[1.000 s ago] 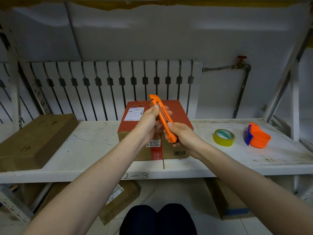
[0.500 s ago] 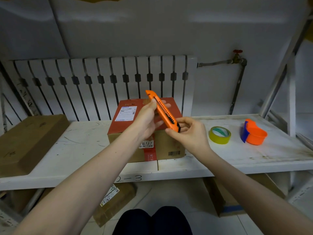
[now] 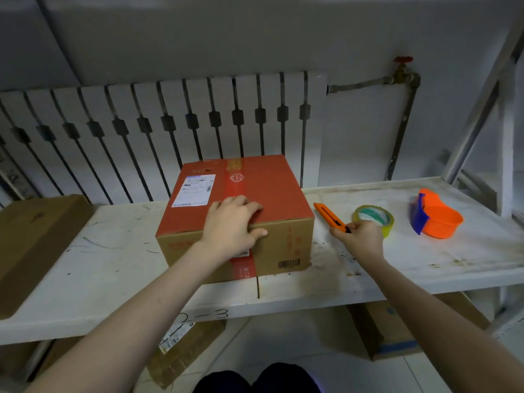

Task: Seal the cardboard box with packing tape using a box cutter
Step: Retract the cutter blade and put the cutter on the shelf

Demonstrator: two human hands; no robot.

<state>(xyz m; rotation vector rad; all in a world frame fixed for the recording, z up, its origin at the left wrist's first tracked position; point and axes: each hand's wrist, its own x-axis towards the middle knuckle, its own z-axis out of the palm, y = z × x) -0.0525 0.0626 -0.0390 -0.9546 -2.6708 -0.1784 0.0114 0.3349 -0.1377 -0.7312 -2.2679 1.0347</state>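
A cardboard box (image 3: pixel 272 188) with a red top, a white shipping label and a red tape strip stands on the white shelf (image 3: pixel 113 265). My left hand (image 3: pixel 234 222) rests on the box's front top edge, fingers curled over it, thumb on the front face. Right of the box lies an orange box cutter (image 3: pixel 329 217), flat on the shelf or just above it. My right hand (image 3: pixel 358 239) pinches its near end. A yellow roll of packing tape (image 3: pixel 377 217) lies just behind that hand.
An orange and blue tape dispenser (image 3: pixel 435 218) sits at the right of the shelf. A flat brown carton (image 3: pixel 37 239) lies at the left. A white radiator (image 3: pixel 158 131) and a pipe with a red valve (image 3: pixel 402 69) stand behind. More cartons (image 3: pixel 397 330) lie on the floor below.
Both hands held the cutter up in front of the box. My left hand has let go and dropped onto the box; my right hand has lowered the cutter to the shelf right of the box.
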